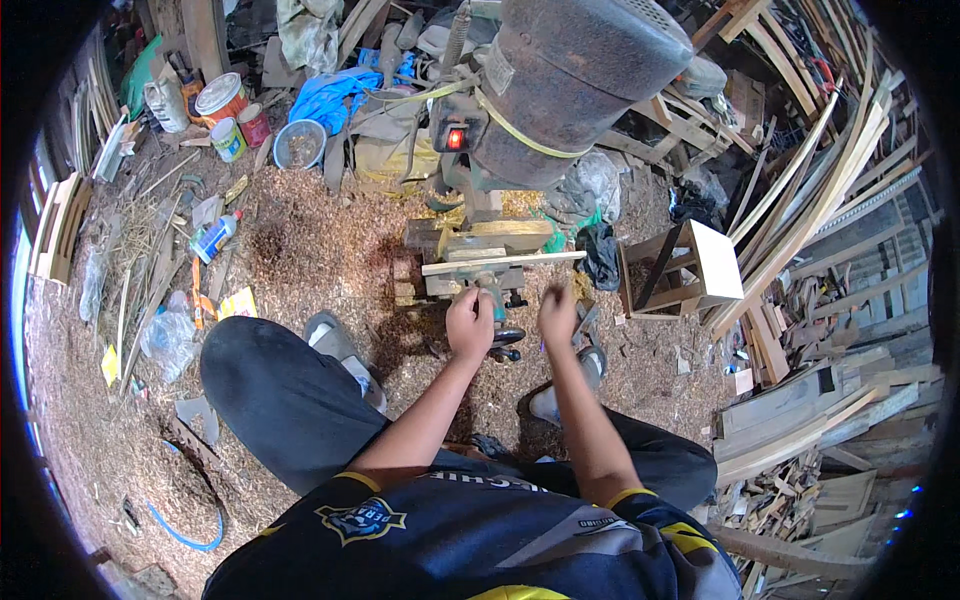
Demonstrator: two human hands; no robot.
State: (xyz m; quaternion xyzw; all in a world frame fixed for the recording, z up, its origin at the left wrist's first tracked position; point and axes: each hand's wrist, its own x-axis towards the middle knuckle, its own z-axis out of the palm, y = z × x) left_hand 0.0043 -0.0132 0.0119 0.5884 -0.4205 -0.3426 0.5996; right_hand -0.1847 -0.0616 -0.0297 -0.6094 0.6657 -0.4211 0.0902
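Wood strip (505, 262) judged light, stiff; best held near its ends. Left hand (470, 322), right hand (557, 315) curled; contents cannot be told.

This is a woodworking workshop, rough and crowded. A heavy, worn machine (590, 90) with a red-lit switch (455, 138) stands over a floor (650, 400) strewn with wood shavings (285, 215). Long boards (850, 175) lean along the right side, offcuts (775, 500) lie heaped below them, and paint cans (222, 97) stand at the upper left.
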